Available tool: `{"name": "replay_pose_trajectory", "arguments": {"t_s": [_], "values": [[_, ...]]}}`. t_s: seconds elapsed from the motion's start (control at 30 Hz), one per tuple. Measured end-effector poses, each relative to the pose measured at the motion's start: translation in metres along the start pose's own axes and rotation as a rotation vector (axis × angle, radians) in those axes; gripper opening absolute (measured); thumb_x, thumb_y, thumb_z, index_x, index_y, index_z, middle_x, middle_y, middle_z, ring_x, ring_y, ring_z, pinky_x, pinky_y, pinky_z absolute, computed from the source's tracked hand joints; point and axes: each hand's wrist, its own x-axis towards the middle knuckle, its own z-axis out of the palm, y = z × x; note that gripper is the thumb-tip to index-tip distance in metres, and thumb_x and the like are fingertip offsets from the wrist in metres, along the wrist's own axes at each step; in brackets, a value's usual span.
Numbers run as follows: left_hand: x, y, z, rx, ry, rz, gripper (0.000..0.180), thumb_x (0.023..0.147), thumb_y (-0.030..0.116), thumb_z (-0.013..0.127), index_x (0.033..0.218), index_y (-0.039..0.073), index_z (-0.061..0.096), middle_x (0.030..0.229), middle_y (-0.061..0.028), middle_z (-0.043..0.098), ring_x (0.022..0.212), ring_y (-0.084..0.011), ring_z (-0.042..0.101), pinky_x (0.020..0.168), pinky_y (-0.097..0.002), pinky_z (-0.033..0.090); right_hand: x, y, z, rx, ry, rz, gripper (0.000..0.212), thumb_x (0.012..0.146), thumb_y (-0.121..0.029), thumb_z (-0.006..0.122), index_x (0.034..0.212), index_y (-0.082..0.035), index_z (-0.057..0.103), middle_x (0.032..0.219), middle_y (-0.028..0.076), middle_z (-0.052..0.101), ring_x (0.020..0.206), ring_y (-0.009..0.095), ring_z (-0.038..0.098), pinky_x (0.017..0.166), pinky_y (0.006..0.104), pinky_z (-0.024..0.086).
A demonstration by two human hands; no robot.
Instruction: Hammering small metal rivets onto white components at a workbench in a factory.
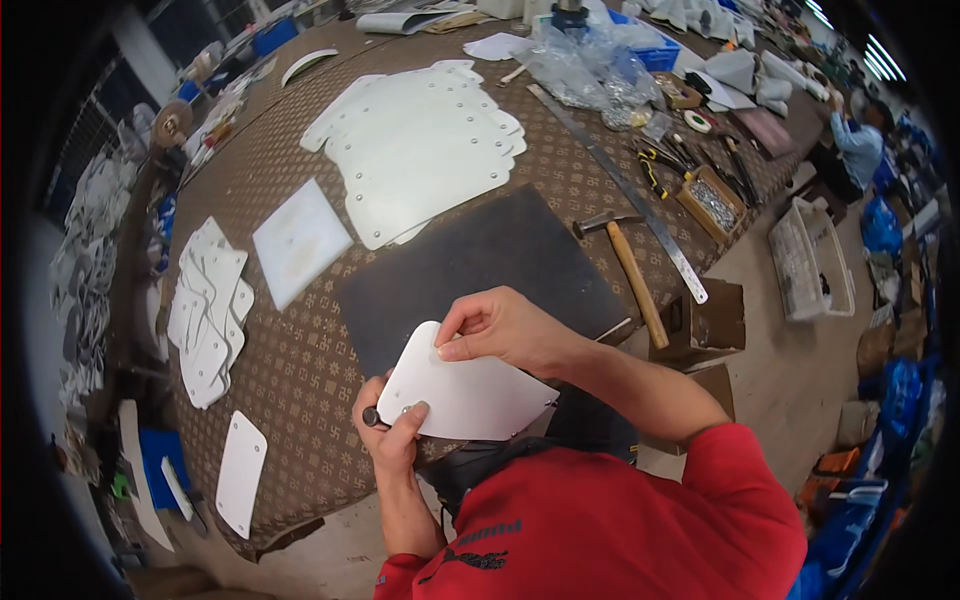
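A white panel (470, 395) with rounded corners and small metal studs along its edge is held near my body. My left hand (393, 432) grips its left side, with the thumb on top and the fingers beneath. The end of a dark, round rod-like tool (372, 416) also sticks out of that hand. Over the panel's far part, my right hand (500, 325) is closed in a pinch, its fingertips against the white surface. Anything small between those fingertips is hidden. Just beyond the panel lies a dark flat board (480, 265).
A pile of large white panels (425, 150) lies farther off. Smaller white pieces (208, 315), a white block (300, 243) and a single studded piece (241, 475) are left. Right are a hammer (630, 270), a metal ruler (625, 190) and a box of metal parts (712, 205).
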Motion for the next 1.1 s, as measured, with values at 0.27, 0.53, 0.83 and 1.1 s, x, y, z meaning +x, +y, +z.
{"name": "replay_pose_trajectory", "arguments": {"t_s": [0.27, 0.53, 0.83, 1.1], "values": [[0.001, 0.006, 0.003, -0.039, -0.006, 0.049, 0.038, 0.068, 0.008, 0.077, 0.072, 0.011, 0.040, 0.078, -0.0062, 0.057, 0.071, -0.0126, 0.049, 0.065, -0.0284, 0.039, -0.017, 0.004, 0.006, 0.082, 0.041, -0.099, 0.028, 0.090, -0.005, 0.075, 0.116, -0.001, 0.065, 0.104, 0.007, 0.070, 0.098, 0.010, 0.065, 0.085, 0.0269, 0.052], [-0.003, 0.010, 0.010, 0.002, -0.100, 0.104, 0.036, 0.068, 0.007, 0.077, 0.073, 0.010, 0.042, 0.088, -0.0136, 0.065, 0.079, -0.0154, 0.056, 0.073, -0.0288, 0.043, -0.031, 0.006, 0.002, 0.001, 0.054, -0.134, 0.034, 0.090, -0.002, 0.073, 0.121, -0.001, 0.059, 0.108, 0.009, 0.069, 0.102, 0.013, 0.065, 0.089, 0.0279, 0.053], [0.007, 0.014, 0.027, -0.153, -0.059, 0.107, 0.030, 0.074, 0.002, 0.074, 0.079, 0.007, 0.045, 0.093, -0.0134, 0.066, 0.080, -0.0157, 0.055, 0.075, -0.0293, 0.044, -0.045, 0.014, 0.006, -0.385, 0.285, -0.483, 0.030, 0.088, 0.005, 0.072, 0.116, 0.000, 0.063, 0.105, 0.007, 0.067, 0.099, 0.012, 0.063, 0.087, 0.0270, 0.052], [0.007, 0.019, 0.031, -0.219, -0.037, 0.099, 0.027, 0.076, 0.000, 0.072, 0.079, 0.007, 0.046, 0.097, -0.0168, 0.068, 0.081, -0.0157, 0.058, 0.072, -0.0295, 0.045, -0.040, 0.009, 0.004, -0.368, 0.242, -0.489, 0.013, 0.087, 0.008, 0.072, 0.098, 0.001, 0.069, 0.101, 0.006, 0.065, 0.096, 0.011, 0.062, 0.082, 0.0264, 0.052]]}}
